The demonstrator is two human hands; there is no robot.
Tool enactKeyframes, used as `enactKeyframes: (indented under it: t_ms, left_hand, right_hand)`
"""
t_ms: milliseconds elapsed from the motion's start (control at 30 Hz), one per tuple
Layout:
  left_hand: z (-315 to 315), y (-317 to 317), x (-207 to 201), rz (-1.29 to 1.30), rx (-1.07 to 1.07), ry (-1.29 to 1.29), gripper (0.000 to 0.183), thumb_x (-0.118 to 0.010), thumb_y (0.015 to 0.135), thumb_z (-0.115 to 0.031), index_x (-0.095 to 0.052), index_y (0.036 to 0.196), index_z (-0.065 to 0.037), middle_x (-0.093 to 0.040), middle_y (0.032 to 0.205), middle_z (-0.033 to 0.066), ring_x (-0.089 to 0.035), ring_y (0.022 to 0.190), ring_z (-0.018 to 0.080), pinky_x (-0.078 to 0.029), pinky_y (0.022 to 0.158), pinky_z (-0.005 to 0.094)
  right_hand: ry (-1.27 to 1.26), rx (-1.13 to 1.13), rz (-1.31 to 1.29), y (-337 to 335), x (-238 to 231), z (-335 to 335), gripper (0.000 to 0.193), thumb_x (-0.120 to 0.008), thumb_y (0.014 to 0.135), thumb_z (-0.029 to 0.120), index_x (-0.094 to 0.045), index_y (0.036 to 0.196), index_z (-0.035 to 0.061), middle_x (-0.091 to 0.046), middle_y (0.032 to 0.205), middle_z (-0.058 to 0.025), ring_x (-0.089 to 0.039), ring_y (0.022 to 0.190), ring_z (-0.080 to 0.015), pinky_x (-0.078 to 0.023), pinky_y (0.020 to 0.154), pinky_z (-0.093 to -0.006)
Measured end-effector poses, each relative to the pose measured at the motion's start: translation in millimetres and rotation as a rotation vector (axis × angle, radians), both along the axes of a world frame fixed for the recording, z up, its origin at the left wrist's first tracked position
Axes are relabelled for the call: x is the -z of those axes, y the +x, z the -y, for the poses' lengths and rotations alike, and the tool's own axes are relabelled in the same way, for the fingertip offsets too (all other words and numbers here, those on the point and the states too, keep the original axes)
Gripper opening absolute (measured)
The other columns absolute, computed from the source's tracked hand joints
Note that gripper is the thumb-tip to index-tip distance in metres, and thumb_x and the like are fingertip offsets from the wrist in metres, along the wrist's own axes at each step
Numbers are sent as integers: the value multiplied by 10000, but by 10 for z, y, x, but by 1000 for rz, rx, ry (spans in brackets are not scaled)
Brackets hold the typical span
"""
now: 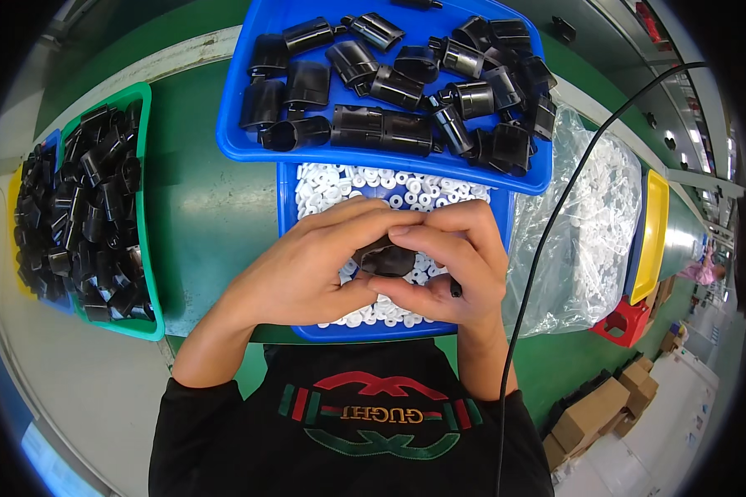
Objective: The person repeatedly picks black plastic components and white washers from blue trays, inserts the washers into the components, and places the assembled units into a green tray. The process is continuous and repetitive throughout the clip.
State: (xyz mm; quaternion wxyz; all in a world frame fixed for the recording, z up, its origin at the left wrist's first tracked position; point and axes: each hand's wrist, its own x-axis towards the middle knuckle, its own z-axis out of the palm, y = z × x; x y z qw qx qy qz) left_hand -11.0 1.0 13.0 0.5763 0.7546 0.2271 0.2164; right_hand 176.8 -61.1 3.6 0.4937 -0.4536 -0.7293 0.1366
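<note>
Left hand (311,265) and right hand (468,261), both bare, curled firmly around one glossy black part (388,261), with fingertips nearly meeting above and thumbs along the near side. Position of that part: between the hands, over the middle of a lower blue tray (406,333) of loose white rings (340,182), in front of a black shirt (348,431). Much of its shape hidden by fingers. Beside the right thumb, a small dark tip, too covered to tell whether separate or of the same piece.

Main risk, by judgement: a slip of the part, from fingertips pressing on a smooth, curved surface, with a fall among the rings as the likely result. Also possible: a misaligned hold going unnoticed, because of so much cover from the fingers. Less likely: a bump against the upper blue tray (307,154), from knuckles near its close edge, and a tumble of pieces out of it.

Around and in the way: that upper tray, heaped with black cylindrical pieces (381,130), overlapping the far side of the ring tray and blocking straight reach there. From upper right to lower edge, a black cable (547,224), close beside the right forearm in this view; depth unclear, so perhaps a snag. To the right, a clear plastic bag (593,240) of white pieces, then a yellow tray (655,236). To the left, across the green worktop (211,190), a green tray (150,240) crowded with more black pieces. At lower right, cardboard boxes (588,414).
</note>
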Motion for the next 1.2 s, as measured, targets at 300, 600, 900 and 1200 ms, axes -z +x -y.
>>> enactKeyframes:
  t_ms: [300,600,900,1200]
  left_hand:
    - [-38,27,77,44,-5,3,710,-753,653,-31,-544,1332,-58,-614,1147,142,-577,1053,355,-464,909,429]
    - [-66,21,125,39,68,7,522,-760,607,-25,-639,1115,-48,-657,971,109,-605,963,326,-478,845,398]
    - [-24,50,140,101,26,20,274,-736,634,-14,-639,891,-8,-638,818,87,-611,730,248,-473,649,321]
    - [39,93,129,47,63,-19,293,-705,630,-60,-600,903,-44,-581,713,105,-599,704,325,-462,618,386]
  right_hand:
    - [-10,4,-16,-17,54,30,440,-892,586,165,-718,977,62,-572,880,-33,-522,571,-117,-446,485,-245]
    - [-10,-85,-29,-6,-157,41,345,-804,694,198,-716,976,20,-628,913,-83,-592,600,-151,-480,512,-258]
    - [-122,-336,-731,102,-637,141,98,-538,964,123,-581,920,47,-639,747,-104,-553,512,-157,-421,436,-246]
    - [-230,-454,-878,-84,-602,30,184,-497,892,-12,-505,727,70,-498,595,-35,-391,415,-106,-267,389,-239]
